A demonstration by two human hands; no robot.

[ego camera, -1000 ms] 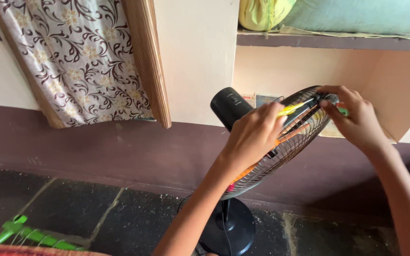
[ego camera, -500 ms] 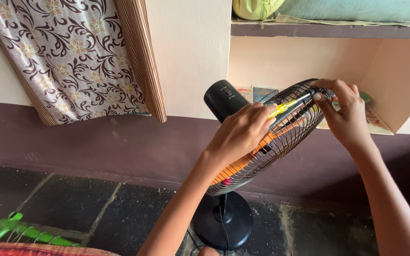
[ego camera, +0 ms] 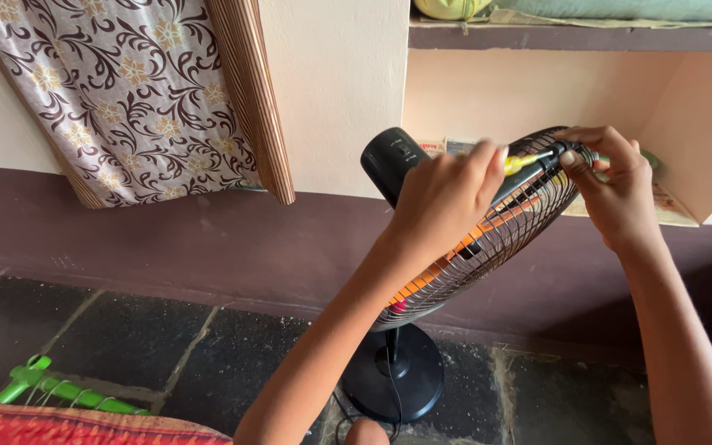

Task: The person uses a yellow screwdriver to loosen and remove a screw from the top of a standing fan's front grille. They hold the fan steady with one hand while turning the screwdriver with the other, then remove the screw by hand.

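Note:
A black pedestal fan (ego camera: pixel 488 247) with a wire grille and orange blades stands on a round base (ego camera: pixel 393 375) by the wall. My left hand (ego camera: pixel 447 198) grips a yellow-handled screwdriver (ego camera: pixel 529 161), its shaft pointing at the top rim of the grille. My right hand (ego camera: pixel 611 185) pinches the grille's top edge at the screwdriver's tip, holding the rim there. The black motor housing (ego camera: pixel 393 161) sticks out behind the grille.
A patterned curtain (ego camera: pixel 125 91) and a wooden frame (ego camera: pixel 253 91) hang at the left. A wall niche (ego camera: pixel 537 91) with papers sits behind the fan, under a shelf with cloth. A green plastic rack (ego camera: pixel 51 391) and red fabric (ego camera: pixel 84 424) lie at the lower left on the dark stone floor.
The view has shifted so the fan and both hands sit slightly lower and nearer. Both hands stay at the grille's top rim, with the screwdriver still pressed there.

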